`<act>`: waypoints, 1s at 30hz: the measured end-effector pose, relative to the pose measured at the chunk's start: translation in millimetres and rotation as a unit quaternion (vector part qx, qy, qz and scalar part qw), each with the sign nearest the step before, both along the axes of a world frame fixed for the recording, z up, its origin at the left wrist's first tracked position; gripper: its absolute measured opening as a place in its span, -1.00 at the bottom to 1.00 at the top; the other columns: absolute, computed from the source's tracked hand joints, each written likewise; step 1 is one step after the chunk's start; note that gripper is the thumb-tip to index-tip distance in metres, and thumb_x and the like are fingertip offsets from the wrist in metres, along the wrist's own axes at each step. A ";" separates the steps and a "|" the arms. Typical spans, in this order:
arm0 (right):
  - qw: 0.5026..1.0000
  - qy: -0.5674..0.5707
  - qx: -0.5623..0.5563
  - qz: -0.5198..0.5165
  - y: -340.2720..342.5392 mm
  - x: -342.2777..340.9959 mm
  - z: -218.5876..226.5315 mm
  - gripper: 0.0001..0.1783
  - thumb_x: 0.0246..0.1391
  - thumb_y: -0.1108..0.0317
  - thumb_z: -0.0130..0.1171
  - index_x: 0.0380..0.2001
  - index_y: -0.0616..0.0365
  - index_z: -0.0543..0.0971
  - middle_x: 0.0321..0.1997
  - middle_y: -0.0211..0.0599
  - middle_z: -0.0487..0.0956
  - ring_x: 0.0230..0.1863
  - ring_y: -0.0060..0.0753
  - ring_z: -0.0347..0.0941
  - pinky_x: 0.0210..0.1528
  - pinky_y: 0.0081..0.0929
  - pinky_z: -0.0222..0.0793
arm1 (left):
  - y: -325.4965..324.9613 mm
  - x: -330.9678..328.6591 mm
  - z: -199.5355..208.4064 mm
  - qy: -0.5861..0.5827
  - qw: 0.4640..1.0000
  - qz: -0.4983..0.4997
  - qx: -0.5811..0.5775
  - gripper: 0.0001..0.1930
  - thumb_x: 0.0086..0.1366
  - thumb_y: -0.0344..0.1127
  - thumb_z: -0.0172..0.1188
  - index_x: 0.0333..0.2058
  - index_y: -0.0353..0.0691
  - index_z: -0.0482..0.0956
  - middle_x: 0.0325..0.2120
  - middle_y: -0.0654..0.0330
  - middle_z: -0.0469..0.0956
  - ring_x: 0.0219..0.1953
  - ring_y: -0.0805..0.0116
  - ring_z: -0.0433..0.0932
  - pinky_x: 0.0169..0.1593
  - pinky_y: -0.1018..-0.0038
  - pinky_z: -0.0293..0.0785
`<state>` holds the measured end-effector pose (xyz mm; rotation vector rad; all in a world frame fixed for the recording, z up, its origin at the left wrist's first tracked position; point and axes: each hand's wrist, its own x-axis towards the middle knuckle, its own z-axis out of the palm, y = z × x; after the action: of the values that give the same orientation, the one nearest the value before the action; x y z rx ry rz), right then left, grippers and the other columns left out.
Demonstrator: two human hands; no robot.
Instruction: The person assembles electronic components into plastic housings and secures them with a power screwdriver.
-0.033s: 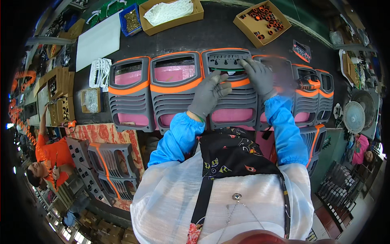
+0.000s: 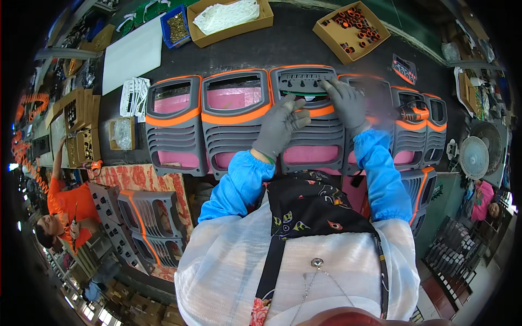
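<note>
A dark grey control panel (image 2: pixel 302 80) with several knobs and a green board edge sits in the upper window of a grey and orange plastic front cover (image 2: pixel 311 133). My right hand (image 2: pixel 349 106), in a grey glove, has its fingertips on the panel's right end, gripping it. My left hand (image 2: pixel 278 127), gloved in grey as well, is closed with curled fingers just below the panel's left half. Its index fingertip reaches the green edge; what lies between its fingers is hidden.
More front covers (image 2: pixel 231 117) stand in a row on both sides. An orange-handled tool (image 2: pixel 416 113) rests on the right ones. At the back are a box of black-and-orange knobs (image 2: pixel 338 48), a box of white bags (image 2: pixel 201 37) and a blue bin (image 2: pixel 187 38). A person (image 2: pixel 73 204) sits at left.
</note>
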<state>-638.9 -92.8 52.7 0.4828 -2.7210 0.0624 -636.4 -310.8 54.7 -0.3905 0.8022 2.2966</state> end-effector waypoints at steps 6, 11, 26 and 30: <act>0.999 -0.009 -0.048 0.003 0.4 5.7 2.5 -0.54 -0.05 0.42 0.00 0.00 -0.09 0.43 -0.04 -0.40 0.47 -0.07 -0.35 0.45 0.00 -0.42 0.41 | 4.6 9.0 21.0 0.046 0.997 0.019 -0.055 -0.49 0.36 -0.29 -0.12 0.19 -0.46 0.07 0.01 -0.08 0.36 -0.17 0.28 0.52 -0.10 0.37 0.55; 0.998 -0.037 -0.046 0.006 8.8 -2.5 -12.2 -0.52 -0.02 0.43 0.00 0.04 -0.09 0.40 0.00 -0.38 0.46 -0.04 -0.33 0.44 0.07 -0.39 0.36 | 10.1 3.9 3.9 0.022 0.999 0.024 -0.021 -0.42 0.35 -0.29 -0.08 0.22 -0.48 -0.03 0.08 -0.12 0.30 -0.17 0.25 0.52 -0.15 0.41 0.55; 0.995 -0.080 -0.043 -0.048 -17.4 24.2 10.7 -0.58 -0.04 0.38 0.10 -0.03 -0.06 0.47 0.03 -0.36 0.44 0.12 -0.24 0.29 0.18 -0.05 0.07 | 0.4 -35.1 5.1 0.623 0.431 0.008 -0.653 -0.65 0.02 -0.33 0.24 -0.14 -0.04 0.55 -0.24 0.23 0.52 -0.08 0.16 0.42 -0.02 0.19 0.32; 0.995 -0.062 -0.059 -0.060 -13.4 -0.4 4.5 -0.68 -0.03 0.40 0.05 -0.14 -0.04 0.53 -0.15 -0.38 0.51 -0.04 -0.26 0.38 0.08 -0.16 0.17 | 5.1 -57.5 -1.1 0.626 0.379 -0.112 -0.672 -0.81 0.02 -0.28 0.23 -0.33 -0.03 0.61 -0.37 0.28 0.55 -0.25 0.21 0.45 -0.18 0.27 0.33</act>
<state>-639.3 -106.2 57.3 0.2908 -2.8409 0.2276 -693.9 -305.7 53.6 1.0022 3.0623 0.6016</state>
